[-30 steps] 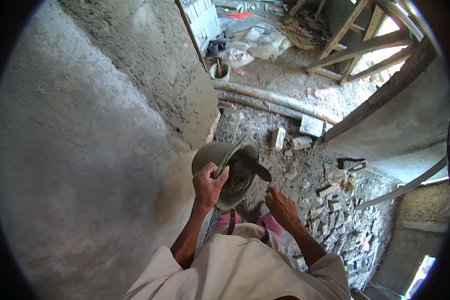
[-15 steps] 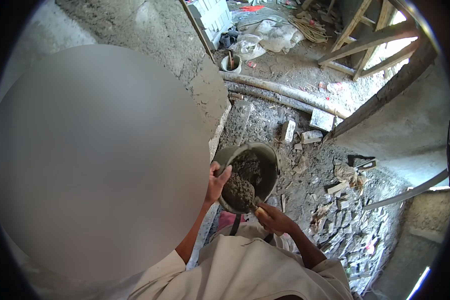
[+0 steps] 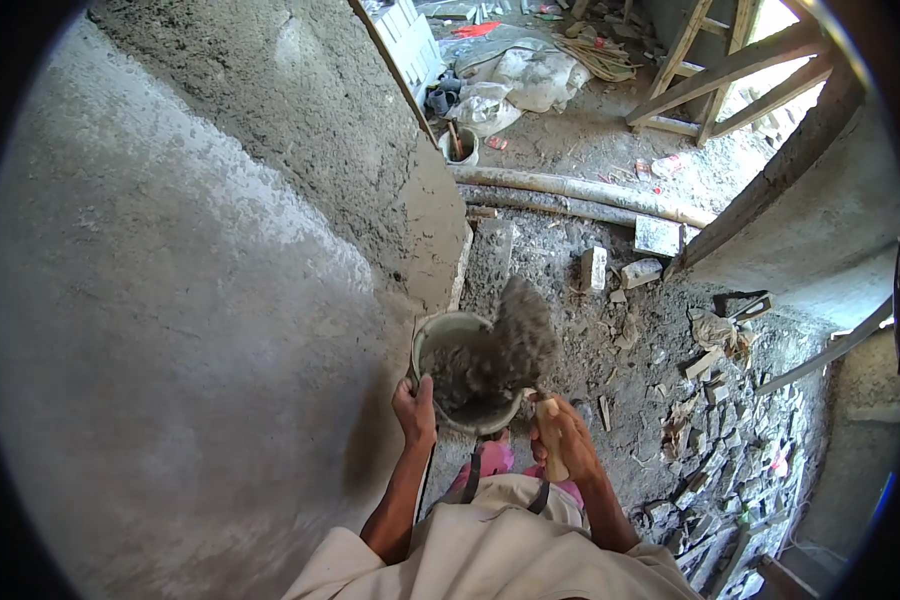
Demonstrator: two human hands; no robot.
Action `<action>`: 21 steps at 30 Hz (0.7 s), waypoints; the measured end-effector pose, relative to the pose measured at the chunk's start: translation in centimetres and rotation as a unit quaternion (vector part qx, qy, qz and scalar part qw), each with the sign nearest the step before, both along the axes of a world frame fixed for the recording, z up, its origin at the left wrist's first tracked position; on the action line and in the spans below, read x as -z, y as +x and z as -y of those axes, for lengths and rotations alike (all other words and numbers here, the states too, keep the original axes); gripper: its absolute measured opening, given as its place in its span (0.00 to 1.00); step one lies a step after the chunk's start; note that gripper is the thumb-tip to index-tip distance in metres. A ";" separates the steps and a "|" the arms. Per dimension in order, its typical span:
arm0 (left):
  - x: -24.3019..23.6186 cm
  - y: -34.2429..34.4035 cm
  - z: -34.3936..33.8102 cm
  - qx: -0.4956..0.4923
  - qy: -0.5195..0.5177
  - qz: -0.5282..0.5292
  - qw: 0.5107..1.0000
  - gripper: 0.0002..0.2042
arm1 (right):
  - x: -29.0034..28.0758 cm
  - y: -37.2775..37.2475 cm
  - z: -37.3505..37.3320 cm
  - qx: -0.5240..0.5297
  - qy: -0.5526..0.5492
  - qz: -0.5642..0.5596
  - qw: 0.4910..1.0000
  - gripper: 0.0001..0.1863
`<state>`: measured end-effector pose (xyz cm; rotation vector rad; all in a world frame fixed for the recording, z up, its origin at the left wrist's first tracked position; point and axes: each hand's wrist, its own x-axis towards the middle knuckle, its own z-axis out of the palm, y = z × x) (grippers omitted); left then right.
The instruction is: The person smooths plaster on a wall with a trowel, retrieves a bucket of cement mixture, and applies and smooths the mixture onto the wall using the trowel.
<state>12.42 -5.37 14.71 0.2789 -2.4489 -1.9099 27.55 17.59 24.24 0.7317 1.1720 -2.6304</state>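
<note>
- Work so far: one load of wet, dark grey mortar point(image 3: 460, 375) is already up on the blade of a trowel with a pale wooden handle point(image 3: 553, 462), heaped and slightly blurred. As far as can be judged, the scooping is done for this load and the load is not yet set down anywhere.
- Left over: a good deal of mortar lies in the round grey-green bucket point(image 3: 438, 332), below its rim.
- The broad grey wall point(image 3: 170, 330) is smooth over its lower part, with a rough, pitted band above; whether that band counts as unfinished cannot be told.
- Left grip: the left hand point(image 3: 413, 412) is closed on the bucket's rim at its near left side, thumb uppermost, steadying it.
- Right grip: the right hand point(image 3: 570, 440) is wrapped firmly around the trowel's handle, with no gap to be seen.
- Places: the bucket seems held above the dusty grey floor point(image 3: 590, 330), close to its left edge beside the wall. The loaded blade overlaps the bucket's right rim in view; whether they touch is unclear. Broken brick rubble point(image 3: 730, 450) covers the floor's near right corner, well apart from both hands.
</note>
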 end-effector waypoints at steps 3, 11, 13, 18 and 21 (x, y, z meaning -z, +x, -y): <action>-0.5 -0.1 2.9 0.050 -0.097 0.010 0.994 0.23 | -1.6 -2.5 0.4 0.146 0.034 -0.060 0.987 0.19; -0.6 3.5 10.7 0.043 -0.186 0.043 0.981 0.22 | 10.0 -20.0 3.7 0.458 0.664 0.054 0.588 0.17; -1.0 3.9 9.1 0.037 -0.134 0.073 0.988 0.21 | 12.6 -25.6 9.4 0.260 0.452 0.159 0.838 0.18; -0.3 4.8 13.2 -0.014 -0.046 0.151 0.987 0.18 | -3.3 -26.4 25.3 0.170 0.316 -0.269 0.894 0.23; -0.2 3.6 12.2 0.014 0.023 0.109 0.994 0.18 | -2.0 -25.8 20.8 0.130 0.279 -0.175 0.935 0.21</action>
